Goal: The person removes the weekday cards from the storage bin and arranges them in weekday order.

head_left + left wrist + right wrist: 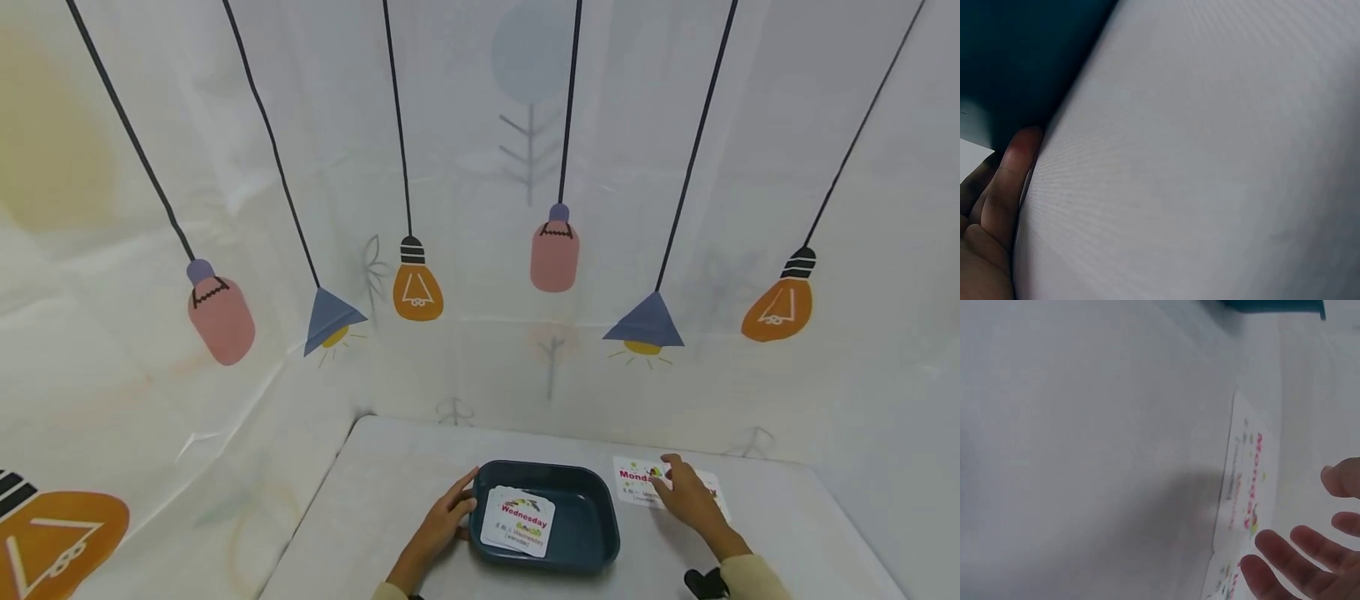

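A dark blue tray (581,517) rests on the white table, with a small pile of white cards inside; the top card (517,521) reads "Wednesday". At the tray's left side, my left hand (442,518) holds the rim; in the left wrist view a finger (1007,187) lies against the outer wall. My right hand (690,497) hovers over the "Monday" card (633,482), fingers spread and holding nothing. Another card (708,483) adjoins it on the right, partly hidden by that hand. The right wrist view shows a gap between the fingers and the Monday card (1244,487).
Behind the table (420,450) hangs a pale sheet (465,367) printed with lamps and plants. More of this sheet runs along the left side. A black object (705,583) sits by the right sleeve (753,579).
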`<state>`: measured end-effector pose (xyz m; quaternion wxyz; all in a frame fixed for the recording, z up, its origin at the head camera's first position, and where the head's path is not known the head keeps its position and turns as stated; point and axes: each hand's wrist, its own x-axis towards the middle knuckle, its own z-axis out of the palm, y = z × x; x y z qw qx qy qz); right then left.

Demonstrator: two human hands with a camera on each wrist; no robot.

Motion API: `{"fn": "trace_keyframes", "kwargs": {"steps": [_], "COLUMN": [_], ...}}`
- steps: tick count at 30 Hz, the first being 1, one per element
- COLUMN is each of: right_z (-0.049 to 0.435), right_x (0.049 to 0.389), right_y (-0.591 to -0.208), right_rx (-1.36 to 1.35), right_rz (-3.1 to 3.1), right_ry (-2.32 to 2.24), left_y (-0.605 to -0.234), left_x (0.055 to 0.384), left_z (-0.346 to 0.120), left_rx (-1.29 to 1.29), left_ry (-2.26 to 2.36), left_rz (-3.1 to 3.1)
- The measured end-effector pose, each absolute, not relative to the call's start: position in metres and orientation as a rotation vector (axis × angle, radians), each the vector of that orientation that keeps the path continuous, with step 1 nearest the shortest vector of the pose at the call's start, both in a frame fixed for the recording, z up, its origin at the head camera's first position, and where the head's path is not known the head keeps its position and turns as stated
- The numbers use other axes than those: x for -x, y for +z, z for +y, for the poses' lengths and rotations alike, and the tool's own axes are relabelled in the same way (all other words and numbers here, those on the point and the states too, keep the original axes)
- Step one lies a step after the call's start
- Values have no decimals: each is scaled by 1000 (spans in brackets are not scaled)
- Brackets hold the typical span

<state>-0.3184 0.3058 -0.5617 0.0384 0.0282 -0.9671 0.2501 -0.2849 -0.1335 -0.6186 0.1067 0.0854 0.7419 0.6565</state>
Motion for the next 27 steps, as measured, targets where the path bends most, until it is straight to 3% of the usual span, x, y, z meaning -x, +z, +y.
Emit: {"fn": "trace_keyframes", "kwargs": {"steps": [13, 27], "right_z": [242, 206], "right_x": [315, 316], "right_y": [-529, -516], "right_rx": [-290, -602], "right_rz": [-2885, -2900], "right_ry": [991, 1017], "left_y": [-620, -617], "left_x": [286, 284], "left_z": [-135, -134], "left_rx": [-295, -309], "left_ry": [1956, 1953], "left_rz": [2156, 2174]}}
